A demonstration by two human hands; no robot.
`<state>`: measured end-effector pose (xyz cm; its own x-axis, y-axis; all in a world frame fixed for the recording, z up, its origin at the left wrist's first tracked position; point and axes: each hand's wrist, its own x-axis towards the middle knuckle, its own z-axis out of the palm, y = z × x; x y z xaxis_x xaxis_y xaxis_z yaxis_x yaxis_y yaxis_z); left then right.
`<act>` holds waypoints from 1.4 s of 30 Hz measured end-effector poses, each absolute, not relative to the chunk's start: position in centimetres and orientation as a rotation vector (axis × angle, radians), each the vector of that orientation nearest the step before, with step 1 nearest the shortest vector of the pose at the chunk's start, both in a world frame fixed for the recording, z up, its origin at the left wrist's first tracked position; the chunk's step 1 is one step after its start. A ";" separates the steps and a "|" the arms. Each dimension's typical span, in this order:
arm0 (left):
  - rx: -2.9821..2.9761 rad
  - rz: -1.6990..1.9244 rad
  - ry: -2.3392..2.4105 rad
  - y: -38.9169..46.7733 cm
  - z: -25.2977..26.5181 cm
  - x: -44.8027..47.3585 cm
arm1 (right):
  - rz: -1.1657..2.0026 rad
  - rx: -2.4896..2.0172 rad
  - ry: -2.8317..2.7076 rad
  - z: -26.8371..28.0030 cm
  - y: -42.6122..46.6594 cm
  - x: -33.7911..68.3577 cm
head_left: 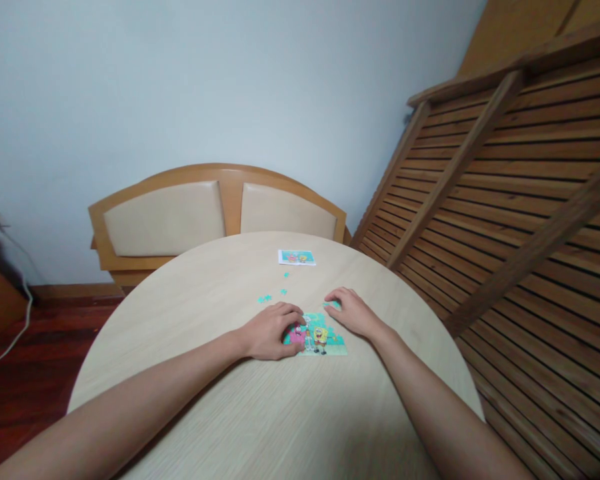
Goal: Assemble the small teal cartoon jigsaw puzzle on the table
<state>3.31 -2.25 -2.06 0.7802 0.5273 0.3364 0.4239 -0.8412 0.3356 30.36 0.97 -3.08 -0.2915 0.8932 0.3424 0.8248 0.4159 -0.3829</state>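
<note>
A partly assembled jigsaw puzzle [321,339] lies flat on the table, showing a yellow square cartoon figure and a pink one on turquoise. My left hand [275,331] rests over its left edge, thumb and fingers spread apart and covering part of the pink figure. Just beyond the upper right of the puzzle is my right hand [354,312], its thumb and forefinger apart. Turquoise puzzle pieces [333,304] show between those fingertips, apparently lying on the table; contact is too small to make out.
Loose turquoise pieces [265,299] lie beyond my left hand, with single pieces [284,291] farther back. A picture card [298,257] of the same figures lies toward the far edge of the round table [215,413]. A padded headboard [233,200] and wooden slats [480,193] stand behind.
</note>
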 end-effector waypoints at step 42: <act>2.082 1.036 1.001 -1.3 -2.6 4.1 | 0.978 -1.137 -1.963 -1.5 -1.9 24.2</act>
